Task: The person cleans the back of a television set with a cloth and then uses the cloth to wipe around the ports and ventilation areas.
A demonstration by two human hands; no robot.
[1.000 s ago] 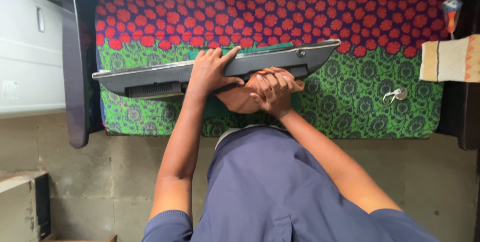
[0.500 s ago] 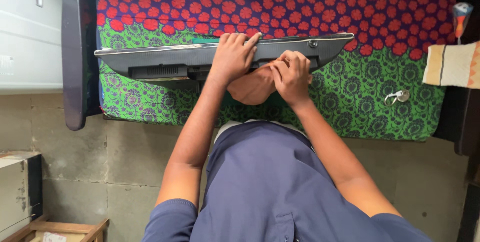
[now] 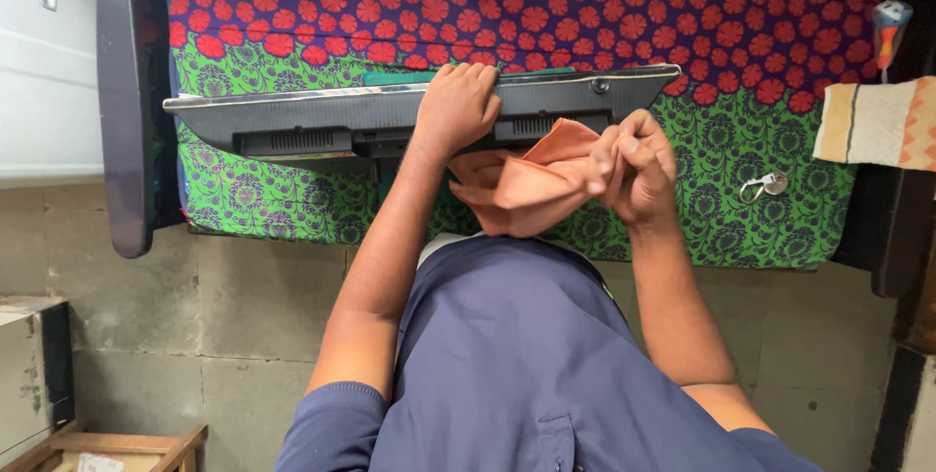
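The flat-panel monitor (image 3: 390,116) stands on its edge on the bed (image 3: 760,53), over the red-and-green patterned cover. Risk: the panel has one steadying point only; if the grip slackens, the panel can tip flat or slide on the soft cover. The left hand (image 3: 458,106) curls over the top edge, fingers clamped on the casing. The right hand (image 3: 634,165) is raised just in front of the panel, fingers pinched on the orange cloth (image 3: 531,184), which can snag.

A flat grey-black screen (image 3: 322,119) stands on edge — long, slim — across the patterned bed.
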